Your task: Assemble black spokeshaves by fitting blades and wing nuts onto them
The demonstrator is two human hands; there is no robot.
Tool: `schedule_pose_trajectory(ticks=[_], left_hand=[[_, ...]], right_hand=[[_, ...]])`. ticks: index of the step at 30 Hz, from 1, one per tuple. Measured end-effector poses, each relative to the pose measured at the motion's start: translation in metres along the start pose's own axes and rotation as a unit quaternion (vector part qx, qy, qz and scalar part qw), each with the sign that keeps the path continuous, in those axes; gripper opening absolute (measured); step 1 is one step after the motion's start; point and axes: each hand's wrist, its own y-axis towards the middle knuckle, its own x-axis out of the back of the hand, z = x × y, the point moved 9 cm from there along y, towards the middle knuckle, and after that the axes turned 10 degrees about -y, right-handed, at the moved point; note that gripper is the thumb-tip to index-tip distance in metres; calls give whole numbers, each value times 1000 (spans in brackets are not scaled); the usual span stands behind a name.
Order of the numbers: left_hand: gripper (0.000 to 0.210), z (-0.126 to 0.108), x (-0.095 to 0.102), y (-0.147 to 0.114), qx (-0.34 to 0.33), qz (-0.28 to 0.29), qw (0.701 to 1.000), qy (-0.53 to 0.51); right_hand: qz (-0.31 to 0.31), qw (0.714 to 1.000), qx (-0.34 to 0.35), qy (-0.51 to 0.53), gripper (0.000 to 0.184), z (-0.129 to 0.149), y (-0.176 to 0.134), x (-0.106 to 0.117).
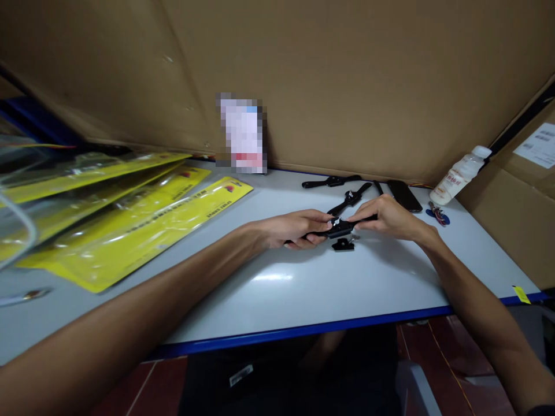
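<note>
A black spokeshave [340,229] is held level just above the table, one handle in each hand. My left hand [299,228] is closed round its left handle, with the thumb by the silvery screw at the middle. On the other side, the fingers of my right hand [388,218] pinch the right handle. Directly below the spokeshave's body lies a small black metal part [343,245] with a screw on it. Behind my hands rest a second spokeshave [350,198] and, farther back, a third spokeshave [333,181].
Yellow-backed clear plastic packs [173,219] cover the table's left side. A dark phone [404,196], a white-capped bottle [457,176] and a small bundle [439,214] stand or lie at right. Cardboard [347,86] walls the back; a blurred upright card [243,136] leans there. The blue edge [303,332] runs in front.
</note>
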Motion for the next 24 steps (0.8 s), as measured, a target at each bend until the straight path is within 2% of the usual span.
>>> schedule_pose_trajectory(ticks=[3, 6, 8, 11, 17, 24], left_hand=[[10, 0, 0, 1, -3, -2, 1000, 3], [10, 0, 1, 1, -4, -9, 1000, -2], [8, 0, 2, 1, -5, -14, 1000, -8], [7, 0, 2, 1, -2, -20, 1000, -8], [9, 1, 2, 1, 4, -17, 1000, -4], [11, 1, 1, 0, 4, -18, 1000, 6]], right_hand=[[11, 1000, 5, -28, 27, 4, -1, -3], [17, 995, 6, -93, 43, 9, -1, -10], [12, 990, 6, -142, 46, 13, -1, -14], [10, 984, 12, -178, 40, 19, 1, -19], [8, 984, 21, -177, 29, 15, 3, -23], [16, 985, 18, -169, 27, 15, 2, -23]])
